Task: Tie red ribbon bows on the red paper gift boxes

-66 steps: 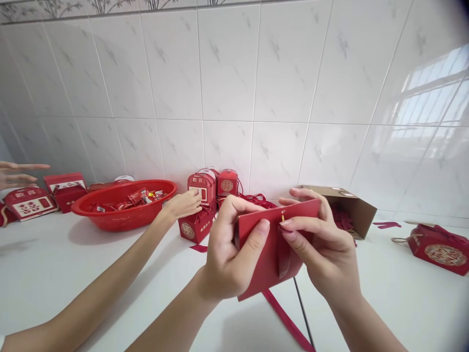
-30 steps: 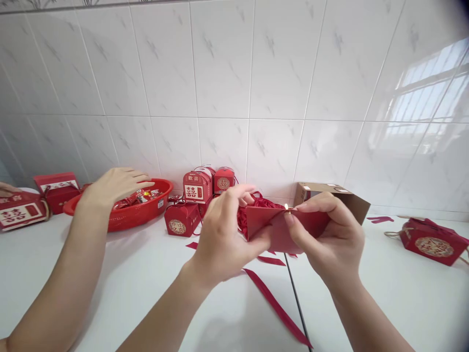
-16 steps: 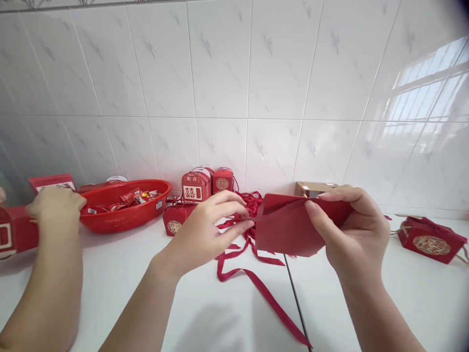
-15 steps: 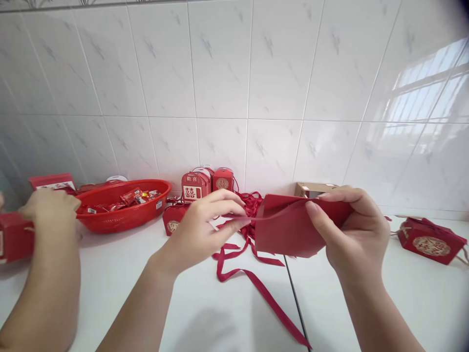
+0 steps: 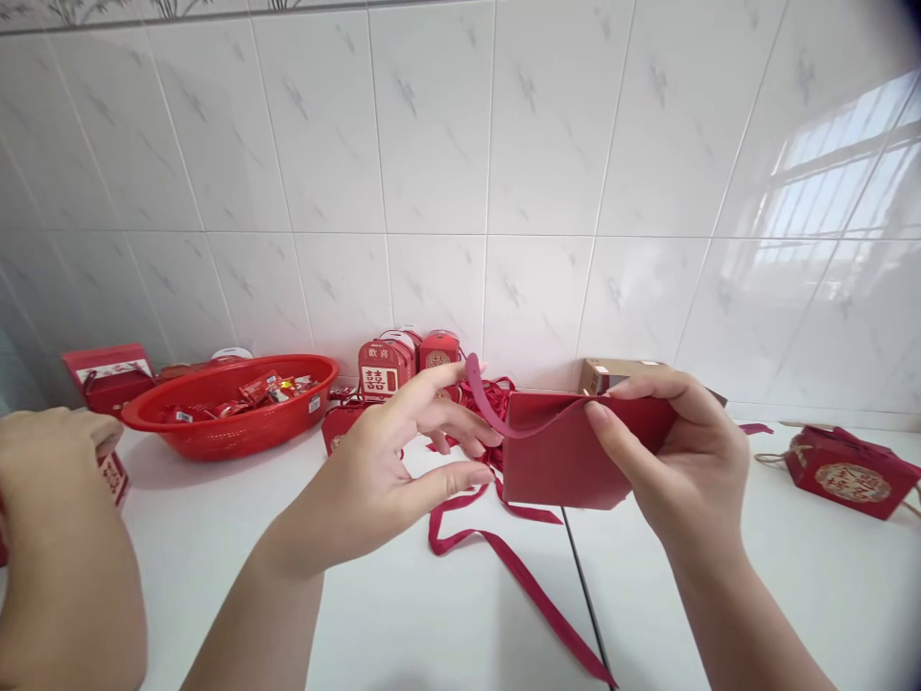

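My right hand [image 5: 680, 446] pinches the top edge of a plain red gift box [image 5: 557, 470], held up above the table. Under the same thumb runs a dark red ribbon [image 5: 522, 431], which curves left across the box and curls upward at its loose end. Close to that curl is my left hand [image 5: 392, 470], fingers spread and thumb apart; its index fingertip is by the ribbon, and I cannot tell whether they touch. Below and behind the box, a tangle of red ribbon [image 5: 496, 392] trails a long strip [image 5: 514, 566] toward me.
A red plastic basin [image 5: 216, 440] holds wrapped sweets. Decorated red boxes [image 5: 385, 369] stand by the tiled wall, with a cardboard box [image 5: 623, 371] behind my right hand. One tied red box [image 5: 853, 472] lies right. A co-worker's arm [image 5: 68, 566] reaches in at left.
My left hand has let go of the ribbon and spread its fingers; the ribbon's end now curls up. The box has shifted slightly. The co-worker's hand has moved lower.
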Motion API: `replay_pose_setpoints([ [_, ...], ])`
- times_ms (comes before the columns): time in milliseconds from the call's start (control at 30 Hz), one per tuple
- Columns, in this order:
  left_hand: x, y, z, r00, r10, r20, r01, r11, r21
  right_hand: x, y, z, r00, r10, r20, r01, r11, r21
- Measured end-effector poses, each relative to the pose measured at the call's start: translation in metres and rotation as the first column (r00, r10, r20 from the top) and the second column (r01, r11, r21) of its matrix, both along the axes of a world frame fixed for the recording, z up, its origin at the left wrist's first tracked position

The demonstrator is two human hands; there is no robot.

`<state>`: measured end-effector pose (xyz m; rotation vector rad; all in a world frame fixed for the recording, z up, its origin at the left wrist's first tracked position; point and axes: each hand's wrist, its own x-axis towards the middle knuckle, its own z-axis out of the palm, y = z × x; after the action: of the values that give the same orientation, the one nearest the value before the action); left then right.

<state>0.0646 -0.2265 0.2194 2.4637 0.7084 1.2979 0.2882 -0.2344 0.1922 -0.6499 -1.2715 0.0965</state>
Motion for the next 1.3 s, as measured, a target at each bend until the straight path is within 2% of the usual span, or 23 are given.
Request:
replay_pose_setpoints([
  [67,0.007,0.0,0.0,0.998,-0.023,0.05,0.024,0.999,-0.024,0.0,0.0,-0.001,1.0,0.006,0.009,-0.006,1.0,0.001],
  [200,0.014,0.002,0.001,0.99,-0.082,0.115,0.081,0.997,0.013,0.002,0.0,-0.001,0.999,0.023,0.036,-0.023,1.0,-0.001],
  [300,0.018,0.002,0.001,0.942,-0.146,0.304,0.144,0.989,0.027,0.003,-0.001,0.0,0.998,0.021,0.063,-0.021,1.0,-0.005],
  [433,0.022,-0.003,-0.001,0.815,-0.124,0.566,0.13,0.991,0.03,-0.006,-0.003,0.0,0.953,0.069,0.296,-0.079,0.997,0.023],
  [533,0.023,-0.004,-0.001,0.767,-0.079,0.637,0.166,0.983,-0.078,-0.017,-0.004,-0.004,0.866,0.164,0.471,-0.2,0.979,0.026],
  [600,0.022,-0.002,0.0,0.773,-0.048,0.632,0.172,0.976,-0.136,-0.022,-0.002,-0.007,0.838,0.188,0.512,-0.24,0.97,0.037],
  [733,0.019,0.005,0.001,0.876,0.026,0.481,0.063,0.984,-0.168,-0.019,0.0,-0.009,0.839,0.143,0.525,-0.222,0.971,0.091],
  [800,0.018,0.007,0.0,0.925,0.047,0.378,0.012,0.989,-0.151,-0.016,-0.001,-0.008,0.843,0.121,0.524,-0.214,0.97,0.119],
  [900,0.019,0.006,-0.003,0.959,0.042,0.279,-0.028,0.998,-0.055,-0.014,-0.003,-0.007,0.838,0.098,0.536,-0.217,0.962,0.163],
  [1000,0.022,0.003,-0.004,0.961,0.001,0.278,0.006,1.0,-0.025,-0.015,-0.004,-0.007,0.835,0.064,0.546,-0.202,0.959,0.197],
  [1133,0.024,-0.005,-0.003,0.95,-0.089,0.298,0.141,0.978,-0.155,-0.014,-0.003,-0.007,0.848,0.02,0.529,-0.163,0.96,0.226],
  [1300,0.026,-0.012,-0.003,0.95,-0.104,0.295,0.158,0.973,-0.166,-0.013,-0.003,-0.007,0.85,0.037,0.526,-0.182,0.957,0.226],
])
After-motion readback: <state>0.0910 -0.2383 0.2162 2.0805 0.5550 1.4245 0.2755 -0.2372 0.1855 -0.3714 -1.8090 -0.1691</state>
